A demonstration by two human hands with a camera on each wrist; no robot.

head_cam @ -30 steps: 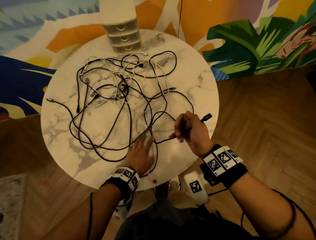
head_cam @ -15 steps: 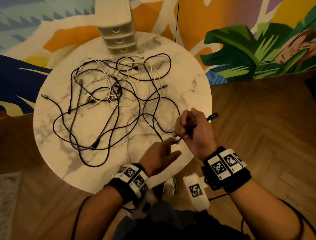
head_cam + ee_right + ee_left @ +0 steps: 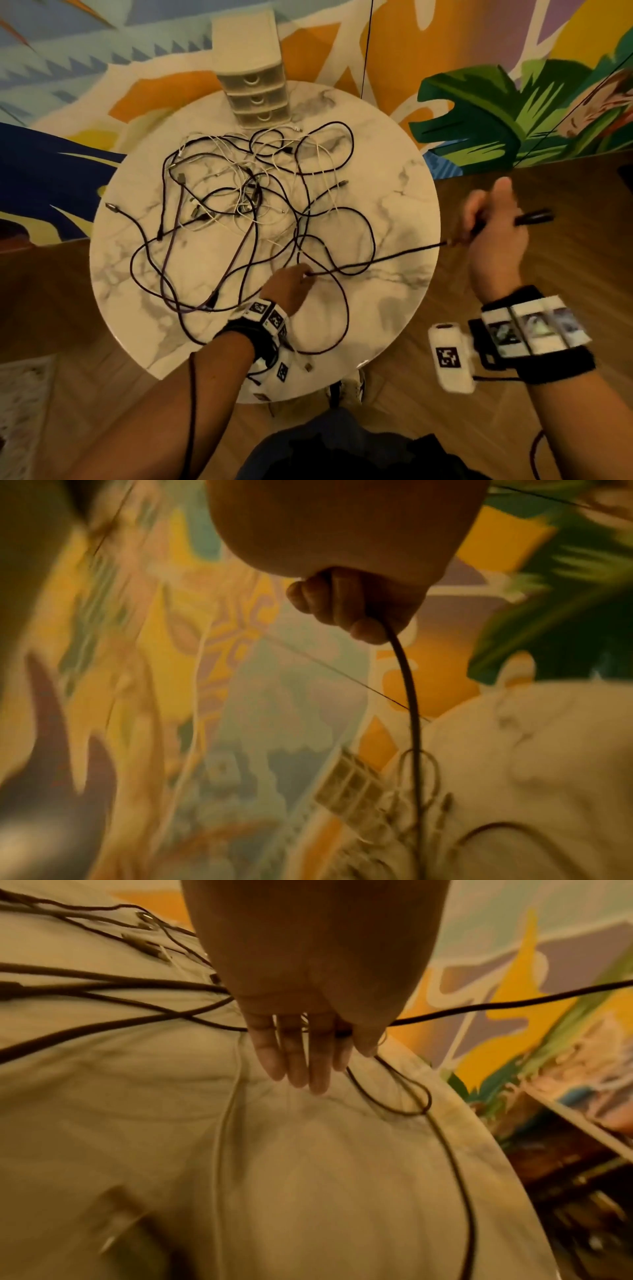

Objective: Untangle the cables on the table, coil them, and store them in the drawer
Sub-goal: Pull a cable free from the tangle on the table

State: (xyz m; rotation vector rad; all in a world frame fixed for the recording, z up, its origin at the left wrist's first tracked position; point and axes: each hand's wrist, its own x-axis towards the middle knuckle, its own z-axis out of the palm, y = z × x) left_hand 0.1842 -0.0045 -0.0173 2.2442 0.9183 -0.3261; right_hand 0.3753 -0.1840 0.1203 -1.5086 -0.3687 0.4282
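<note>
A tangle of black and white cables (image 3: 246,198) lies spread over the round marble table (image 3: 394,308). My right hand (image 3: 493,226) is out past the table's right edge, fist curled round one black cable (image 3: 376,260) near its plug end (image 3: 537,217). In the right wrist view the fingers (image 3: 322,601) wrap this cable (image 3: 407,683). The cable runs taut to my left hand (image 3: 294,281) on the table's near middle. There the thumb and index finger pinch the cable (image 3: 514,1001), while the other fingers (image 3: 294,1058) lie straight on the marble.
A small beige drawer unit (image 3: 255,92) with three shut drawers stands at the table's far edge, against a painted wall. A loop of black cable (image 3: 329,346) lies near the front edge. Wooden floor surrounds the table; a rug corner (image 3: 20,394) lies at the left.
My right hand has swung right, off the table edge, drawing the black cable taut. My left hand moved forward onto the table and took hold of that cable.
</note>
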